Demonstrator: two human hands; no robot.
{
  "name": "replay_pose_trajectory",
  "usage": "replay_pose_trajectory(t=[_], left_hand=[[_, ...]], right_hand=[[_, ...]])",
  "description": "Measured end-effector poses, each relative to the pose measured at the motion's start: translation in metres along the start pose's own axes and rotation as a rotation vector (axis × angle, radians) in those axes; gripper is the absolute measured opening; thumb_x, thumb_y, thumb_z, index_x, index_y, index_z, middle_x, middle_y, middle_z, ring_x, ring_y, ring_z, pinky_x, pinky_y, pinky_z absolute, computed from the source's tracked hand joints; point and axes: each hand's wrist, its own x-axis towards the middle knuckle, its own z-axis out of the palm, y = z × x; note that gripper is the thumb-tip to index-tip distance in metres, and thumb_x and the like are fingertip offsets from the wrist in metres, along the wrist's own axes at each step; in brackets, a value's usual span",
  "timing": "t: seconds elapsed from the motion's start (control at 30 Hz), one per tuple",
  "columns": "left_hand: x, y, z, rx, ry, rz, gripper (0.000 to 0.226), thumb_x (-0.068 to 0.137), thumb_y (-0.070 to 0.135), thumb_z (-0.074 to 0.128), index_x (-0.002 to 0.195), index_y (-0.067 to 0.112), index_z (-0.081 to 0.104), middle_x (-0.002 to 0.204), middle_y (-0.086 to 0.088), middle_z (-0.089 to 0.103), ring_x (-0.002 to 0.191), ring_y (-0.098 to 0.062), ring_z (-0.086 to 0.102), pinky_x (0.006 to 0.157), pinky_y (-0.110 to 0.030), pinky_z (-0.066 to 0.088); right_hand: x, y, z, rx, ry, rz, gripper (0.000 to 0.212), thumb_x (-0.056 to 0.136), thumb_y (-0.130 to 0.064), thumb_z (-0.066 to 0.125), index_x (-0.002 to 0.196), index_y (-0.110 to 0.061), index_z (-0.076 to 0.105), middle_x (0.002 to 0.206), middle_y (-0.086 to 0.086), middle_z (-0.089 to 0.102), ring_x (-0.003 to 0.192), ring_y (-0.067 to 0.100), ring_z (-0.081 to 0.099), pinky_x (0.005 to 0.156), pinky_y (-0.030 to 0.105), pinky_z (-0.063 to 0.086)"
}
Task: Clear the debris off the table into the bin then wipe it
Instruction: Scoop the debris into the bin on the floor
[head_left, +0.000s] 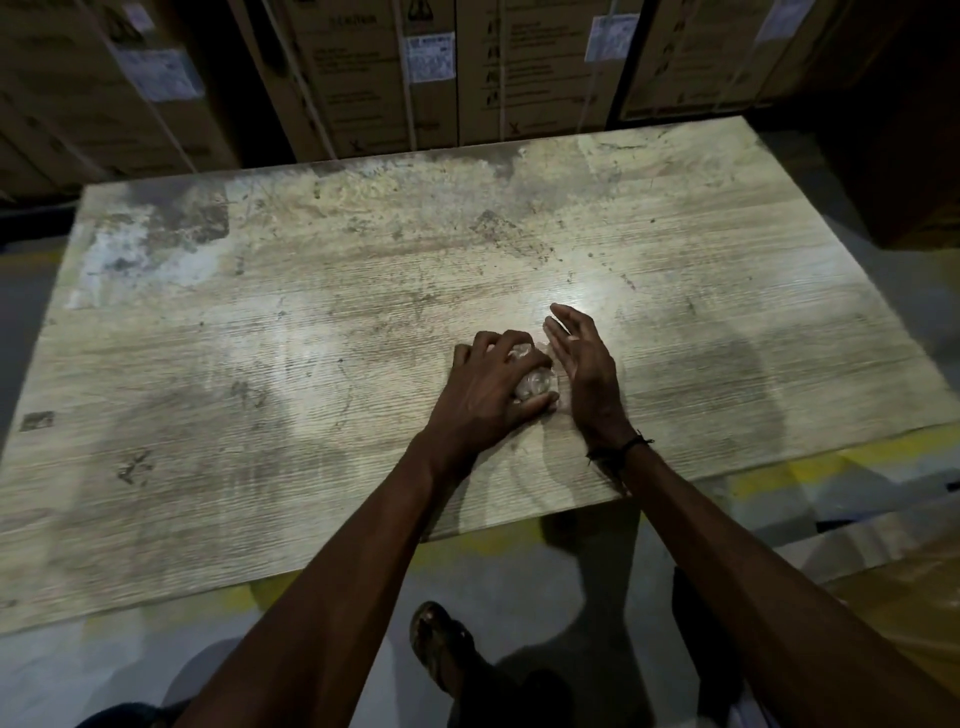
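1. I had the left hand (488, 395) clawed over a crumpled wad of clear plastic (535, 382), fingers curled round it and thumb tucked under its near side, pressing it to the table (260, 364).
2. The right hand (582, 374) stood on its edge just beside the wad, palm facing it, fingers straight and loosely together, gripping nothing; it worked as a wall.
3. To do this step well, I judged the two hands should close together so the springy plastic could not uncurl, then lift as one cupped pair.
4. The wad lay right of centre, nearer the near edge. I saw no bin in view, so the carry would start blind.
5. The tabletop was pale wood-grain laminate, scuffed, with dark specks and grime toward the far side and a whitish patch at the far left; wiping looked much needed.
6. Stacked cardboard cartons (426, 78) stood behind the table; a yellow floor stripe (810, 467) ran under the near edge. The light was dim.
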Motion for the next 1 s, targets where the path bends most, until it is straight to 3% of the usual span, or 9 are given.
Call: replay_pose_trajectory(t=[0.13, 0.23, 0.37, 0.57, 0.67, 0.73, 0.8, 0.9, 1.0], left_hand=[[0.007, -0.001, -0.011, 0.057, -0.064, 0.053, 0.047, 0.098, 0.065, 0.052, 0.13, 0.031, 0.06, 0.135, 0.001, 0.053, 0.111, -0.02, 0.05, 0.075, -0.037, 0.049], [0.012, -0.002, -0.02, 0.049, -0.133, 0.053, 0.043, 0.102, 0.061, 0.05, 0.128, 0.028, 0.057, 0.122, 0.001, 0.054, 0.101, -0.018, 0.055, 0.064, -0.033, 0.043], [0.02, 0.0, -0.025, 0.085, -0.202, 0.01, 0.032, 0.107, 0.048, 0.047, 0.12, 0.021, 0.058, 0.107, -0.003, 0.057, 0.091, -0.026, 0.062, 0.063, -0.034, 0.035], [0.021, 0.008, -0.021, 0.132, -0.143, -0.12, 0.032, 0.111, 0.039, 0.045, 0.106, 0.012, 0.062, 0.097, -0.011, 0.064, 0.084, -0.035, 0.064, 0.063, -0.038, 0.03], [0.016, 0.008, -0.023, -0.368, 0.104, -0.362, 0.038, 0.105, 0.034, 0.058, 0.077, 0.009, 0.056, 0.068, -0.006, 0.06, 0.062, -0.02, 0.056, 0.059, -0.042, 0.038], [0.013, 0.008, -0.027, -0.72, 0.303, -0.546, 0.044, 0.102, 0.032, 0.064, 0.07, 0.004, 0.054, 0.058, -0.006, 0.052, 0.055, -0.012, 0.045, 0.055, -0.037, 0.037], [0.012, 0.006, -0.033, -0.954, 0.392, -0.693, 0.047, 0.104, 0.032, 0.064, 0.068, 0.003, 0.054, 0.058, -0.011, 0.049, 0.052, -0.013, 0.043, 0.051, -0.029, 0.034], [0.011, 0.0, -0.04, -1.469, 0.452, -0.938, 0.039, 0.108, 0.033, 0.056, 0.073, 0.016, 0.054, 0.058, 0.001, 0.048, 0.042, -0.007, 0.036, 0.038, -0.019, 0.026], [0.002, -0.008, -0.046, -1.914, 0.496, -0.951, 0.034, 0.11, 0.035, 0.048, 0.079, 0.023, 0.05, 0.058, 0.01, 0.043, 0.04, -0.002, 0.033, 0.034, -0.015, 0.023]], right_hand=[[-0.001, 0.003, 0.0, -0.036, 0.01, -0.053, 0.049, 0.098, -0.03, 0.041, 0.141, -0.011, 0.056, 0.145, 0.004, 0.059, 0.138, 0.016, 0.055, 0.118, 0.04, 0.043], [-0.002, 0.004, -0.001, -0.064, 0.007, -0.066, 0.045, 0.1, -0.028, 0.039, 0.138, -0.016, 0.059, 0.143, 0.001, 0.061, 0.137, 0.015, 0.056, 0.118, 0.046, 0.043], [-0.005, 0.0, 0.001, -0.068, 0.015, -0.063, 0.044, 0.096, -0.037, 0.042, 0.133, -0.024, 0.061, 0.141, 0.0, 0.063, 0.135, 0.014, 0.057, 0.116, 0.044, 0.045], [-0.005, 0.0, 0.001, -0.083, 0.04, -0.047, 0.042, 0.1, -0.023, 0.042, 0.136, -0.015, 0.061, 0.139, 0.0, 0.064, 0.134, 0.015, 0.059, 0.116, 0.044, 0.045], [-0.007, -0.001, 0.002, -0.106, 0.046, -0.059, 0.041, 0.102, -0.02, 0.041, 0.137, -0.012, 0.061, 0.139, 0.001, 0.064, 0.133, 0.014, 0.06, 0.113, 0.04, 0.047], [-0.007, 0.0, 0.003, -0.161, 0.046, -0.072, 0.038, 0.103, -0.008, 0.044, 0.137, -0.01, 0.061, 0.138, -0.002, 0.066, 0.13, 0.011, 0.061, 0.111, 0.04, 0.05], [-0.008, 0.001, 0.004, -0.23, 0.053, -0.105, 0.039, 0.1, 0.001, 0.048, 0.136, -0.009, 0.062, 0.135, 0.0, 0.067, 0.127, 0.01, 0.064, 0.107, 0.038, 0.053], [-0.012, 0.004, 0.008, -0.387, 0.036, -0.221, 0.035, 0.095, -0.001, 0.06, 0.128, -0.009, 0.067, 0.121, 0.002, 0.073, 0.112, 0.011, 0.07, 0.097, 0.034, 0.058], [-0.017, 0.008, 0.011, -0.546, -0.034, -0.356, 0.027, 0.096, -0.016, 0.074, 0.122, -0.012, 0.07, 0.112, 0.0, 0.074, 0.102, 0.013, 0.071, 0.089, 0.034, 0.058]])
